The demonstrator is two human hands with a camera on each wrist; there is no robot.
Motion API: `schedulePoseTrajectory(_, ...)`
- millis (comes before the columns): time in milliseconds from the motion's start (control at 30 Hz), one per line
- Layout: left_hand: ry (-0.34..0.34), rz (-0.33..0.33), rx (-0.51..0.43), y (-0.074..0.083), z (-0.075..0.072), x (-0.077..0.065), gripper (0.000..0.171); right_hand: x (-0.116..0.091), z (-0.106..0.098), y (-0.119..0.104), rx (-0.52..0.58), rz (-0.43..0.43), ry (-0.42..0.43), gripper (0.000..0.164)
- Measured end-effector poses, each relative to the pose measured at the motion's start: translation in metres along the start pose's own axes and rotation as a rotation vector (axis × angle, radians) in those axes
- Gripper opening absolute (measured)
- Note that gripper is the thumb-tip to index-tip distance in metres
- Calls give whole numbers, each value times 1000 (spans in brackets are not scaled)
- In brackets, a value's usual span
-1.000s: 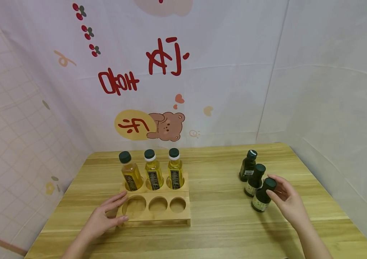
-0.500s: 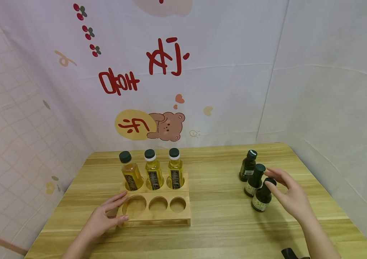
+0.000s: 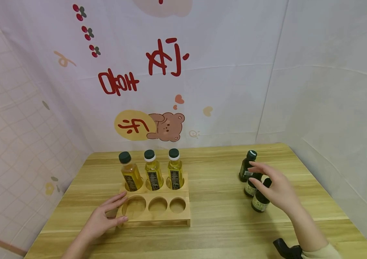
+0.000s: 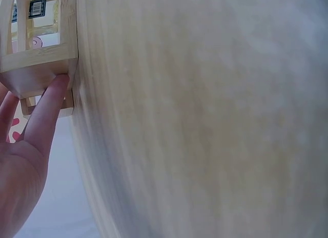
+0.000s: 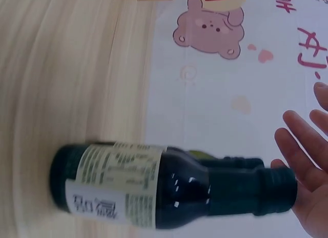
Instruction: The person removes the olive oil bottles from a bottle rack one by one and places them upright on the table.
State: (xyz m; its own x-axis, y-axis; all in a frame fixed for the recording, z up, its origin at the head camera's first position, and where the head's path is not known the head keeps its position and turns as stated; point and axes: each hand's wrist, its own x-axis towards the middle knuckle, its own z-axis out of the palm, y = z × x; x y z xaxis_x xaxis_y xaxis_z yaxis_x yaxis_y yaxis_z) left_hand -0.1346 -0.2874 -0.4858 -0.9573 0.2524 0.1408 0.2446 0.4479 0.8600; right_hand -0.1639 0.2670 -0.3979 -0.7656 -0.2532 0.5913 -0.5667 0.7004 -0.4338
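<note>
My left hand (image 3: 102, 216) rests at the left end of a stepped wooden bottle rack (image 3: 151, 225), thumb and fingers spread and touching it. In the left wrist view a digit lies straight against the rack's end face (image 4: 36, 76). My right hand (image 3: 275, 187) hovers over dark green bottles at the right, fingers apart and holding nothing. Nearest is the front dark bottle (image 3: 259, 203); the middle dark bottle (image 3: 250, 189) is partly hidden by the hand. Behind them stands a back dark bottle (image 3: 244, 172). The right wrist view shows a dark bottle (image 5: 184, 189) beside the fingers.
In the rack's back row stand an amber oil bottle (image 3: 131, 176) and two yellow oil bottles, one in the middle (image 3: 153, 174) and one at right (image 3: 175, 172). Its front row has three round holes. A black object (image 3: 287, 248) lies by the right sleeve. A printed cloth (image 3: 222, 90) hangs behind the table.
My right hand has moved left and away from the front dark bottle's cap to over the middle one. More sleeve and the black object show. The left hand and rack have stayed put.
</note>
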Motion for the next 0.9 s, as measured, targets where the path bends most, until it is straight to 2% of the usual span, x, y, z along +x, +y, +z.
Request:
schedulePoseTrajectory(233,-2,5,-12,-1,0,0,63,12,16,-9,19,-115,-23,60)
schedulePoseTrajectory(400,-4,7,-14,-1,-1,0,63,20,35,-12,79,-165,-44,60)
schedulePoseTrajectory(633,2,18,-7,-1,0,0,63,28,63,-19,133,-104,-122,55)
schedulePoseTrajectory(900,0,11,-10,-3,0,0,63,47,87,-33,167,-103,-193,52)
